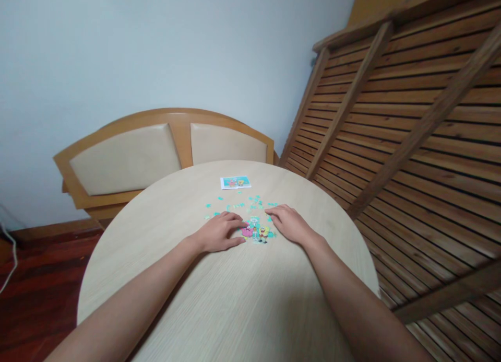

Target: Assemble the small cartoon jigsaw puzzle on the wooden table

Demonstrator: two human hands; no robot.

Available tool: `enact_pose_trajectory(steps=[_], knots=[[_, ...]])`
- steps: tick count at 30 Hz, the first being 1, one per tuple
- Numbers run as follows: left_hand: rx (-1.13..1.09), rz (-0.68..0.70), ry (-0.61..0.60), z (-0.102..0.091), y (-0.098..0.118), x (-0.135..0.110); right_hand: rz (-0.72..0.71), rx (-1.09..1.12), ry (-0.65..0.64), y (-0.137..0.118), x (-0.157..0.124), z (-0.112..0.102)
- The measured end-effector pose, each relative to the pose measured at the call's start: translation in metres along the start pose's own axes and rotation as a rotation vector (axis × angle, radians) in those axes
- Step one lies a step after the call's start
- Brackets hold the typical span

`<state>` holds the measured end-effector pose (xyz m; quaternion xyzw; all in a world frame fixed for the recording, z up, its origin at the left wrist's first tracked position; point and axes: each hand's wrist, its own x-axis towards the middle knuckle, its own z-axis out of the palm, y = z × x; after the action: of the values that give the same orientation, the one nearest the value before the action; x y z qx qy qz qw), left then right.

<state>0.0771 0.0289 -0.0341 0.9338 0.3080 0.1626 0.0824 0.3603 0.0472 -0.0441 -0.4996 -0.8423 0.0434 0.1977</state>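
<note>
A partly joined jigsaw puzzle (256,230) with cartoon figures in pink, yellow and turquoise lies flat on the table. My left hand (221,231) rests at its left side, fingers apart, the fingertips touching the pink part. On the other side my right hand (288,222) lies palm down with its fingers stretched over the table, close to the puzzle's upper right. Loose turquoise puzzle pieces (255,200) are scattered beyond both hands. Whether a small piece sits under the right fingertips I cannot make out.
The round pale wooden table (219,310) fills the middle. A picture card (235,182) with the same cartoon figures lies toward its far edge. Behind stands a padded headboard (129,158) against the wall, and a slatted wooden frame (391,116) leans at the right.
</note>
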Motion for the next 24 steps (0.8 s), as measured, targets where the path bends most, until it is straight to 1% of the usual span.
enact_pose_trajectory(steps=[4, 7, 10, 15, 24], knots=[[0.013, -0.005, -0.023, -0.002, 0.001, 0.0, 0.086, 0.005, 0.003, 0.012, -0.004, -0.004], [0.022, -0.012, -0.031, -0.002, -0.001, -0.001, 0.125, -0.012, 0.002, 0.018, -0.006, -0.008], [0.043, -0.038, -0.022, -0.003, -0.005, -0.002, 0.17, -0.011, -0.008, 0.021, -0.009, -0.013], [0.051, -0.036, -0.007, -0.002, -0.011, -0.004, 0.26, 0.091, -0.053, 0.025, -0.013, -0.019], [0.009, -0.015, 0.002, 0.001, -0.015, -0.004, 0.378, 0.142, -0.061, 0.035, -0.017, -0.021]])
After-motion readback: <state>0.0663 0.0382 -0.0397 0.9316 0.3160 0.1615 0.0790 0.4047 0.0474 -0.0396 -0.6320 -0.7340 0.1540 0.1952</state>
